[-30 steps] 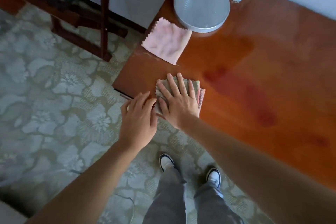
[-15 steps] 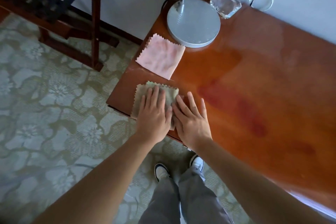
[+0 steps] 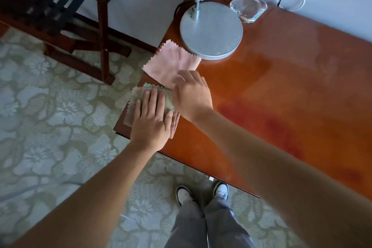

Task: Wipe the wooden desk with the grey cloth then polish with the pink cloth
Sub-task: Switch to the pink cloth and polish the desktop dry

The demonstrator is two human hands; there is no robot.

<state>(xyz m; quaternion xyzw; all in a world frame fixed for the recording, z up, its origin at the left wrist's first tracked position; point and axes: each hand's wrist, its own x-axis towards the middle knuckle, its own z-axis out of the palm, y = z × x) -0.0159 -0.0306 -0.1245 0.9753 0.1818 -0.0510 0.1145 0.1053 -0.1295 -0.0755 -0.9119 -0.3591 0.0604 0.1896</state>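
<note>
Wooden desk [image 3: 291, 90] glossy, reddish-orange, filling right half of view, corner toward lower left. Round grey lamp base [image 3: 211, 32] near far left corner, touching far edge of pink cloth. Clear glass dish [image 3: 248, 6] just beyond lamp base by wall. Pink cloth [image 3: 171, 62] flat, zigzag edges, on left desk edge between lamp base and grey cloth, slightly overhanging. Grey cloth [image 3: 138, 102] folded, at near-left corner of desk, partly overhanging edge, green and pink layers peeking out under it. Left hand [image 3: 151, 123] flat, palm down, fingers straight and together, pressing on grey cloth, not pinching; cloth lies under fingers and palm, sticking out to left and ahead. Right hand [image 3: 191, 94] just beside left, fingers loosely spread, blurred, fingertips over near corner of pink cloth; cannot tell whether touching or gripping it. Both forearms bare. Patterned carpet below, dark wooden rack upper left
</note>
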